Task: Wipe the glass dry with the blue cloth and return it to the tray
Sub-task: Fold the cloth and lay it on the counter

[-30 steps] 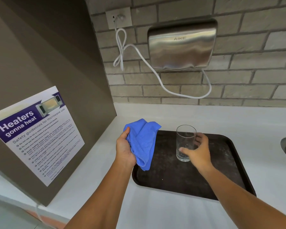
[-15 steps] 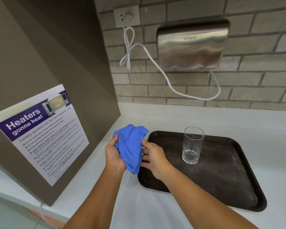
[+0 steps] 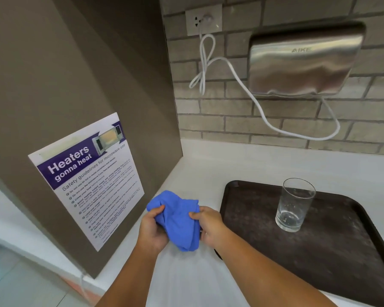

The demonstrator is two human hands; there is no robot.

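A clear drinking glass point(image 3: 294, 206) stands upright on the dark brown tray point(image 3: 333, 258), in its far half, with nothing touching it. The blue cloth point(image 3: 177, 220) hangs bunched just left of the tray, above the white counter. My left hand point(image 3: 152, 229) grips the cloth's left side and my right hand point(image 3: 208, 226) pinches its right side. Both hands are well to the left of the glass.
A brown cabinet side panel point(image 3: 98, 107) with a microwave safety poster point(image 3: 87, 176) stands at the left. On the brick wall hang a steel hand dryer point(image 3: 302, 60) and its white cord point(image 3: 242, 85). The white counter point(image 3: 264, 160) runs behind the tray.
My right hand let go of the glass on the tray and moved left to take hold of the cloth. The cloth is now held lower, between both hands.
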